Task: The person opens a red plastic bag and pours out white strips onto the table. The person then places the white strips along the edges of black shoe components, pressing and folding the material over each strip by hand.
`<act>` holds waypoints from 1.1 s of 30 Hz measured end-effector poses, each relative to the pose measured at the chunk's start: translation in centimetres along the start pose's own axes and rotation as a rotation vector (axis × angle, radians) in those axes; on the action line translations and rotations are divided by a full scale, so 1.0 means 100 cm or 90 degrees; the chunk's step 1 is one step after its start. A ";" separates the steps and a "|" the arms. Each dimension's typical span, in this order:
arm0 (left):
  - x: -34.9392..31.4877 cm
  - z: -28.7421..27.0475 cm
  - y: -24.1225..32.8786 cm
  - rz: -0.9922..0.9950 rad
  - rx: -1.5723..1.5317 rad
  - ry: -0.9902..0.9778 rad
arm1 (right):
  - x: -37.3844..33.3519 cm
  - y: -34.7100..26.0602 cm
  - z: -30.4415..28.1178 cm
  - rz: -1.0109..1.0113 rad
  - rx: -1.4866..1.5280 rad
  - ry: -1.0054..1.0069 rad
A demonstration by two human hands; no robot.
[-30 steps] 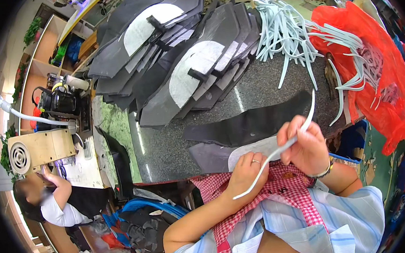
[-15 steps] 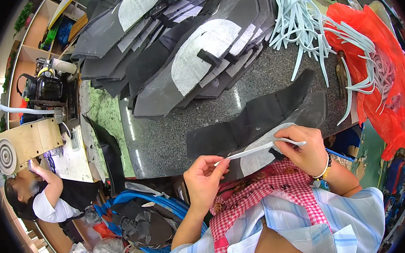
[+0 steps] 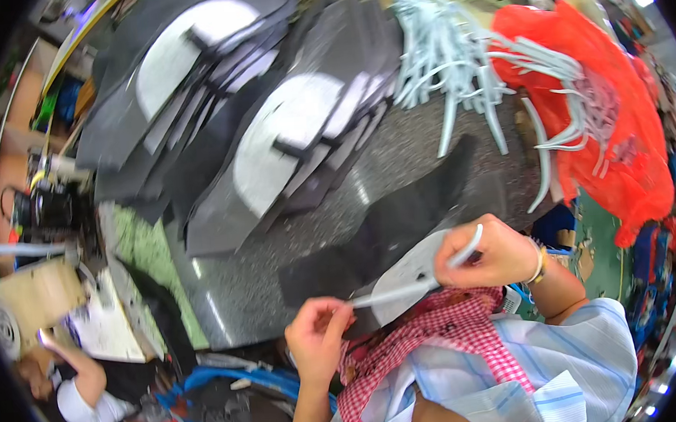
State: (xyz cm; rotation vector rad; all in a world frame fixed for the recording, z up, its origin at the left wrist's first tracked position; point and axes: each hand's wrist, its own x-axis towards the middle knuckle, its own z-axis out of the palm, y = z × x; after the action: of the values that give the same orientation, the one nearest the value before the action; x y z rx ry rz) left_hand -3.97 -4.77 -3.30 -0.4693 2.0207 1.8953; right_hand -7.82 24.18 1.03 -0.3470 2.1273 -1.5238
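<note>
A pale, narrow flexible strip is stretched between my two hands over the near edge of the table. My left hand pinches one end between thumb and fingertips. Farther along, my right hand closes round the strip, and its free end sticks up past the fingers. Just behind and below the strip lies a dark cut piece with a white oval patch, partly covered by my right hand. Beyond it, a long black curved piece lies on the dark speckled tabletop.
Stacks of grey-black cut pieces with white patches fill the far left and middle. A bundle of pale strips lies at the far right, beside a red plastic bag holding more. At the left, another person sits by a machine.
The whole view has shifted and tilted, with some blur. Both hands keep hold of the strip; my right hand has turned, and the strip's free end now points more upward.
</note>
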 end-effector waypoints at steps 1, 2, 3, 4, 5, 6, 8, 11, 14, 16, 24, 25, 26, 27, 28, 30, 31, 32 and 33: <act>-0.002 0.000 0.001 0.037 0.016 -0.014 | -0.009 0.003 -0.018 -0.023 0.011 -0.085; -0.004 0.000 0.002 0.039 0.037 -0.022 | -0.023 0.004 -0.037 -0.050 0.026 -0.199; -0.005 0.000 0.004 0.103 0.085 -0.011 | -0.039 0.006 -0.051 0.024 -0.054 -0.260; -0.006 0.001 0.005 0.137 0.138 -0.021 | -0.051 0.009 -0.066 0.171 -0.199 -0.361; -0.007 0.002 0.005 0.113 0.195 -0.023 | -0.068 0.010 -0.071 0.171 -0.371 -0.307; -0.007 0.005 0.005 0.155 0.189 -0.036 | -0.080 0.011 -0.077 0.190 -0.526 -0.276; -0.005 0.011 0.002 0.426 0.421 0.002 | -0.092 0.011 -0.092 0.215 -0.343 0.092; -0.003 0.020 -0.002 0.553 0.533 -0.020 | -0.064 0.023 -0.114 0.207 -0.527 0.596; -0.006 0.025 0.007 0.603 0.592 -0.006 | -0.032 0.029 -0.133 0.343 -0.840 0.512; -0.009 0.031 0.020 0.592 0.528 -0.023 | -0.029 0.021 -0.127 0.122 -0.779 0.610; 0.003 0.061 0.066 0.640 0.465 -0.184 | -0.032 -0.039 0.018 -0.285 -0.092 0.287; 0.009 0.055 0.067 0.652 0.446 -0.265 | -0.028 -0.038 0.028 -0.252 -0.023 0.295; 0.009 0.046 0.067 0.693 0.444 -0.245 | -0.026 -0.035 0.033 -0.263 0.039 0.301; 0.010 0.035 0.065 0.554 0.395 -0.292 | -0.027 -0.032 0.035 -0.198 0.149 0.275; 0.010 0.025 0.062 0.396 0.344 -0.339 | -0.024 -0.025 0.036 -0.146 0.135 0.266; 0.008 0.008 0.051 0.167 0.164 -0.315 | -0.021 -0.011 0.038 -0.082 0.026 0.267; 0.007 0.002 0.044 -0.101 0.005 -0.274 | -0.018 -0.005 0.040 -0.067 -0.006 0.284; 0.009 -0.002 0.036 -0.073 -0.018 -0.277 | -0.016 0.001 0.042 -0.051 -0.002 0.291; 0.010 -0.004 0.029 -0.073 -0.037 -0.232 | -0.014 0.006 0.044 -0.057 -0.057 0.295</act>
State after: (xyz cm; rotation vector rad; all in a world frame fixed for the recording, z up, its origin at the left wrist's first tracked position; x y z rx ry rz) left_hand -6.19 -5.02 -1.12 -0.2260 1.6722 1.8204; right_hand -4.28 21.44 -0.31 -0.1260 2.5692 -1.6908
